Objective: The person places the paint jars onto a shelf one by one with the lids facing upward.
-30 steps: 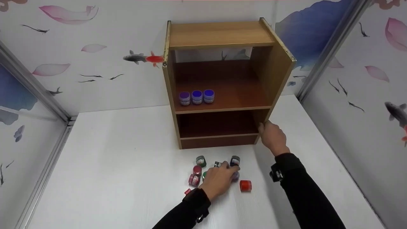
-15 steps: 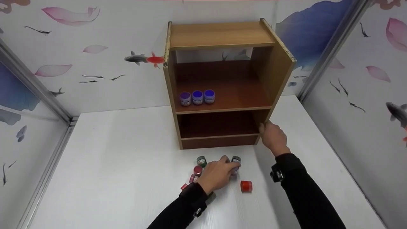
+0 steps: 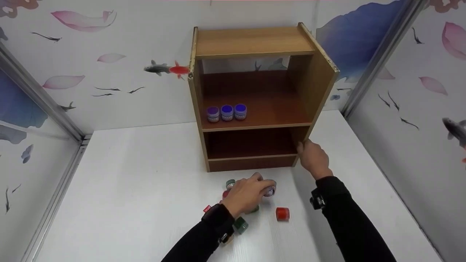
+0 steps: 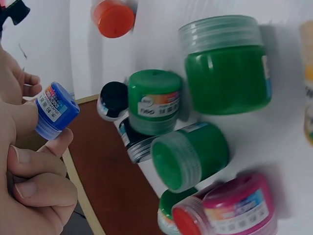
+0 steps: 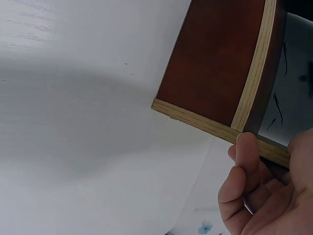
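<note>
My left hand (image 3: 247,194) is above a group of paint jars, pinching a small blue paint jar (image 4: 57,110) between thumb and index finger. Its other fingers curl into the palm in the left wrist view. At the lower right side of a wooden shelf unit (image 3: 255,40), my right hand (image 3: 314,158) grips the side panel's front edge (image 5: 195,122). Close by the left hand lie green jars (image 4: 226,66), a magenta jar (image 4: 239,208) and dark-lidded jars (image 4: 115,100). A red-orange jar (image 3: 282,214) lies apart to the right. The left hand and forearm partly hide the group in the head view.
Three purple and blue jars (image 3: 227,112) stand in a row at the left of the middle shelf board. The unit stands on a white table (image 3: 145,189) against a printed back wall (image 3: 120,22). Side walls with metal posts (image 3: 378,54) flank the table.
My left hand has closed on the blue jar and shifted slightly forward with it. Green jars by the left wrist have come into sight. My right hand keeps its grip on the shelf unit.
</note>
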`<action>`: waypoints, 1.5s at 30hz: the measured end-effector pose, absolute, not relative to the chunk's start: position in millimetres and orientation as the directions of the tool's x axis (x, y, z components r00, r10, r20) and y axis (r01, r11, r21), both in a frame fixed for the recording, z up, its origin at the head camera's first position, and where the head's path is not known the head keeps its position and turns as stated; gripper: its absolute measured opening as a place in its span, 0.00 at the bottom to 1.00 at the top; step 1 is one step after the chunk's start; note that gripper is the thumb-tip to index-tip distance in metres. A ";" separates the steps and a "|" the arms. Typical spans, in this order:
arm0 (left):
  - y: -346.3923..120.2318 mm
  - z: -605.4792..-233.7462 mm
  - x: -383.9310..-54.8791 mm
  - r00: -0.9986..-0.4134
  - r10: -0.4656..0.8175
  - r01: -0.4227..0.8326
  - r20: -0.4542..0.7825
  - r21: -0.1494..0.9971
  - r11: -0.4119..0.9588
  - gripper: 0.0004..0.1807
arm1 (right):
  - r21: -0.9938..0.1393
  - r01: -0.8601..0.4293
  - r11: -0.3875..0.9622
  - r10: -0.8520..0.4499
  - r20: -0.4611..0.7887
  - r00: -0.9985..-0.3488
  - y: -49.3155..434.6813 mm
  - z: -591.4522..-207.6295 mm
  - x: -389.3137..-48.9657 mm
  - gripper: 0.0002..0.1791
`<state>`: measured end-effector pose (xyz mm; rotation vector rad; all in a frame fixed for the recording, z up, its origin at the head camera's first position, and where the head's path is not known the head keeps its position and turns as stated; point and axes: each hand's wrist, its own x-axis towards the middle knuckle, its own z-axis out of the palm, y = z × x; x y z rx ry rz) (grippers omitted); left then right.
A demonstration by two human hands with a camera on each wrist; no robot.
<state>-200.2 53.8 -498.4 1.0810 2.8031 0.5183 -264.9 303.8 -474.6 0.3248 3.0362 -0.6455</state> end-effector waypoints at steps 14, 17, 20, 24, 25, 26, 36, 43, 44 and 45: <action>48.1 -472.0 -206.2 -0.720 0.692 0.668 0.056 0.328 0.668 0.18 | -0.397 0.198 0.896 0.198 -0.042 -0.979 303.8 -477.6 -265.3 0.24; 46.9 -463.9 -208.3 -0.719 0.692 0.669 0.061 0.327 0.667 0.19 | -0.401 0.184 0.897 0.187 -0.033 -0.982 303.7 -477.9 -265.2 0.23; 46.2 -454.9 -210.7 -0.726 0.686 0.657 0.045 0.337 0.674 0.19 | -0.402 0.176 0.899 0.178 -0.032 -0.983 303.8 -478.3 -265.5 0.23; 46.1 -443.7 -213.5 -0.733 0.679 0.644 0.030 0.352 0.679 0.19 | -0.397 0.186 0.899 0.186 -0.039 -0.982 304.1 -478.1 -266.0 0.25; 46.1 -441.2 -214.2 -0.733 0.679 0.642 0.027 0.356 0.679 0.19 | -0.397 0.188 0.899 0.188 -0.038 -0.981 304.4 -478.1 -266.2 0.25; 46.2 -438.8 -214.9 -0.734 0.679 0.639 0.023 0.362 0.678 0.19 | -0.398 0.190 0.898 0.191 -0.038 -0.981 304.5 -478.0 -266.2 0.25; 45.9 -411.8 -222.7 -0.737 0.675 0.638 0.021 0.350 0.686 0.19 | -0.404 0.201 0.892 0.205 -0.033 -0.978 304.1 -478.1 -266.1 0.25; 44.8 -387.8 -229.9 -0.727 0.682 0.673 0.076 0.274 0.687 0.19 | -0.410 0.186 0.893 0.196 -0.018 -0.980 302.8 -477.6 -265.4 0.26; 44.6 -384.5 -231.2 -0.726 0.682 0.677 0.085 0.265 0.687 0.19 | -0.410 0.185 0.893 0.196 -0.014 -0.980 302.9 -477.7 -265.3 0.26; 44.2 -381.1 -232.4 -0.725 0.682 0.680 0.096 0.256 0.687 0.19 | -0.415 0.184 0.891 0.194 -0.017 -0.981 303.0 -477.8 -265.1 0.26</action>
